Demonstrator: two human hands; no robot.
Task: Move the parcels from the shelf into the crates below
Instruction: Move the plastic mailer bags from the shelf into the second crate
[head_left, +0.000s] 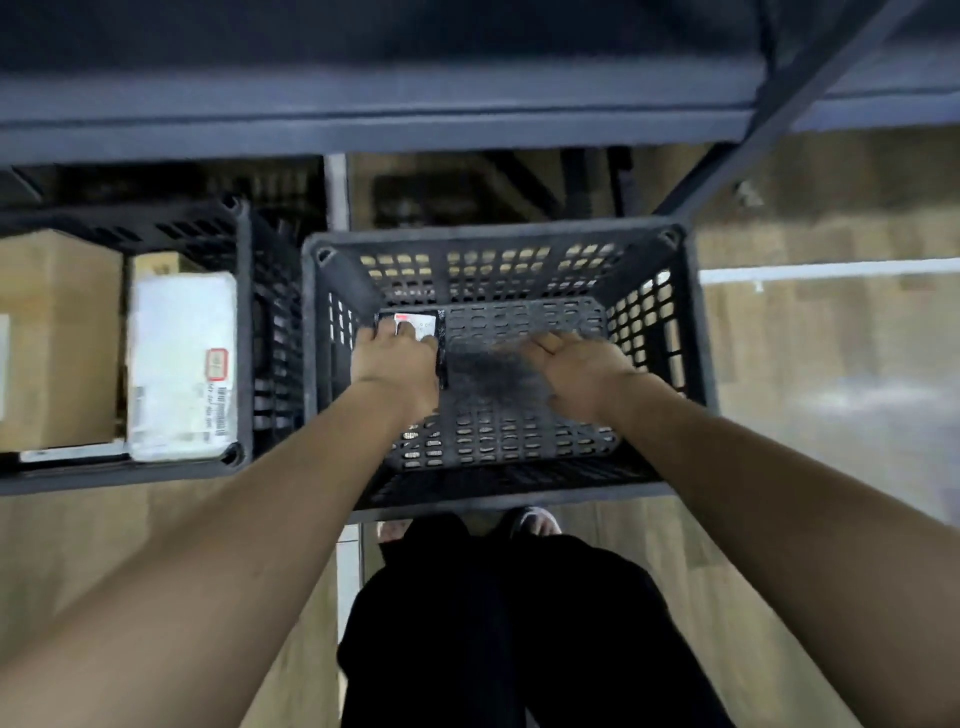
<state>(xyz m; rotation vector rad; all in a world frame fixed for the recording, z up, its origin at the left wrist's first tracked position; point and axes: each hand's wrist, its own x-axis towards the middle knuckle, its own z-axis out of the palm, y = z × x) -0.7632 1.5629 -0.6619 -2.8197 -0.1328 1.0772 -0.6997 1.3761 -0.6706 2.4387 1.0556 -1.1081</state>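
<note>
Beneath warehouse shelving, left hand (397, 364) presses a dark parcel (415, 332) into the crate (691, 332); right hand (576, 374) hovers slack-fingered; best laid flat in the corner.

Both forearms are bare, no sleeves reaching the wrists, no watch, no rings, no gloves on the left hand (397, 364) or the right hand (582, 371). Lower down, loose black trousers (519, 623), wide in the leg. Light-coloured shoes (535, 521) peek out beneath them, blurred.
</note>
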